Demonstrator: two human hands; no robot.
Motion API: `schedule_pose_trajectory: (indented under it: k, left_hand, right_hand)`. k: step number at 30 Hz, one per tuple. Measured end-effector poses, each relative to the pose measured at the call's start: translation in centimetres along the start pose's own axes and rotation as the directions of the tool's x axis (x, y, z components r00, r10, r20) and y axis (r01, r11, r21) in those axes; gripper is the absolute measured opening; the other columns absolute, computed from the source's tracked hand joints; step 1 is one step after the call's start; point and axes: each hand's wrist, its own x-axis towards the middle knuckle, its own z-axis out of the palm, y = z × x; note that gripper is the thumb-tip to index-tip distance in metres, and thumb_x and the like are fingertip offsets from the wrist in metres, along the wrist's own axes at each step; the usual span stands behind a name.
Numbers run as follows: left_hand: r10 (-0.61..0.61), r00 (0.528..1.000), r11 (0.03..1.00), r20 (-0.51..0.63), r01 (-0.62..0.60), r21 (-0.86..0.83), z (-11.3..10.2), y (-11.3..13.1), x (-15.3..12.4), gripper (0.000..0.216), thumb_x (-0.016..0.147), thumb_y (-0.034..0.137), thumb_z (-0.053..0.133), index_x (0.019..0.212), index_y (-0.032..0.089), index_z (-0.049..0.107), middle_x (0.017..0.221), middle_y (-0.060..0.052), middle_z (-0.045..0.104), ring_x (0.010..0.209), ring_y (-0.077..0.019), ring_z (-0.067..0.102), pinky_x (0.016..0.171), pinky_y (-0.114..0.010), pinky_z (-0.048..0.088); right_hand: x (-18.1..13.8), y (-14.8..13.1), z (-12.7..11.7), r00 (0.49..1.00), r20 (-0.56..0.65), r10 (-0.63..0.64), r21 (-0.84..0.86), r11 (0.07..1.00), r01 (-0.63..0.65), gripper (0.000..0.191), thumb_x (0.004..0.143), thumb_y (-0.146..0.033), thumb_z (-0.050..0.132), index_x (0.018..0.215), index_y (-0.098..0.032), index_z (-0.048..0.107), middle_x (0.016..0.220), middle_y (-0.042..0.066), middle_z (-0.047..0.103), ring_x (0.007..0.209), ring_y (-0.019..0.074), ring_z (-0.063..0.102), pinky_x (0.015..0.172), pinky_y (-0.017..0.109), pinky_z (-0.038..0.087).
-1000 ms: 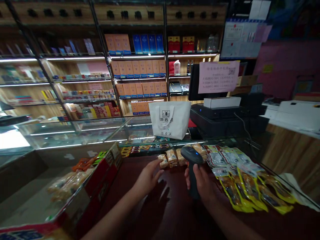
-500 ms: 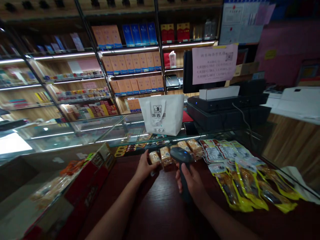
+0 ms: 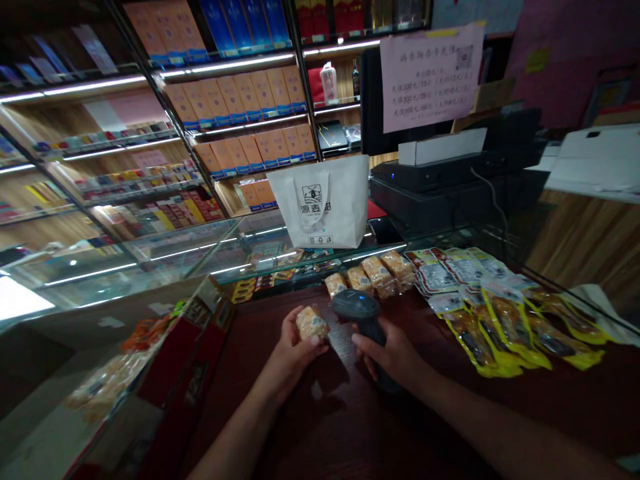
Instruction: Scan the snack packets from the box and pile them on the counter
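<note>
Pinches one snack packet (image 3: 311, 323) in the left hand (image 3: 291, 348) just before the scanner (image 3: 356, 307) gripped in the right hand (image 3: 395, 353), with a row of packets (image 3: 373, 275) and yellow pouches (image 3: 500, 323) lying untouched beyond

Bare forearms (image 3: 240, 427), bare hands (image 3: 293, 350)

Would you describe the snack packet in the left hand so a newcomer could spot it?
Find the white bag, then the dark wooden counter before it. There the left hand holds a small tan snack packet beside the black scanner in the right hand. Unlike the matching packets lying in a row, it is lifted off the counter.
</note>
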Motion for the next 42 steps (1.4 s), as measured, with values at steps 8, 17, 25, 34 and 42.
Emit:
schedule_pose_trajectory:
  k: [8, 17, 25, 34, 42]
  left_hand:
    - [0.038, 0.992, 0.988, -0.120, -0.055, -0.147, -2.1, 0.6, 2.2, 0.053, 0.071, 0.032, 0.086, 0.119, 0.022, 0.067, 0.119, -0.009, 0.072, 0.100, -0.0222, 0.072, 0.086, -0.035, 0.061]
    - [0.214, 0.921, 0.961, -0.326, -0.259, -0.100, -2.2, 1.5, 2.2, 0.055, 0.057, 0.028, 0.093, 0.106, 0.016, 0.074, 0.110, -0.008, 0.076, 0.101, -0.0222, 0.072, 0.092, -0.034, 0.057]
    - [0.250, 0.895, 0.948, -0.369, -0.304, -0.096, -2.6, 1.2, 2.9, 0.052, 0.056, 0.029, 0.093, 0.102, 0.017, 0.075, 0.107, -0.007, 0.076, 0.096, -0.0198, 0.071, 0.089, -0.031, 0.056]
    - [0.262, 0.890, 0.949, -0.373, -0.307, -0.066, -2.6, 1.0, 3.0, 0.048, 0.060, 0.030, 0.091, 0.104, 0.020, 0.075, 0.108, -0.006, 0.076, 0.102, -0.0201, 0.070, 0.091, -0.031, 0.054]
    - [0.266, 0.900, 0.951, -0.347, -0.303, -0.058, -2.7, 0.8, 3.1, 0.051, 0.060, 0.031, 0.091, 0.107, 0.019, 0.074, 0.111, -0.008, 0.076, 0.101, -0.0222, 0.071, 0.092, -0.034, 0.055]
  right_hand:
    - [-0.3, -0.1, -0.9, 0.998, 0.065, 0.007, -0.121, 0.993, 0.001, 0.039, 0.084, -0.052, 0.070, 0.101, -0.019, 0.058, 0.062, -0.004, 0.064, 0.036, 0.0114, 0.052, 0.035, 0.022, 0.040]
    - [-1.2, -1.8, -0.9, 0.981, 0.179, -0.076, -0.248, 0.961, 0.119, 0.028, 0.092, -0.048, 0.057, 0.083, -0.022, 0.055, 0.050, -0.007, 0.054, 0.038, 0.0119, 0.052, 0.040, 0.023, 0.041]
    - [-0.9, -1.8, -1.1, 0.976, 0.207, -0.073, -0.235, 0.964, 0.122, 0.030, 0.092, -0.049, 0.057, 0.081, -0.022, 0.053, 0.059, -0.005, 0.059, 0.037, 0.0096, 0.051, 0.037, 0.021, 0.039]
    - [-0.8, -1.6, -1.2, 0.972, 0.228, -0.061, -0.218, 0.969, 0.112, 0.034, 0.093, -0.052, 0.057, 0.080, -0.021, 0.054, 0.057, -0.005, 0.058, 0.037, 0.0102, 0.051, 0.037, 0.021, 0.039]
    - [-0.9, -1.6, -1.3, 0.964, 0.256, -0.069, -0.219, 0.967, 0.128, 0.036, 0.095, -0.053, 0.054, 0.079, -0.021, 0.055, 0.055, -0.005, 0.056, 0.038, 0.0105, 0.051, 0.039, 0.022, 0.038]
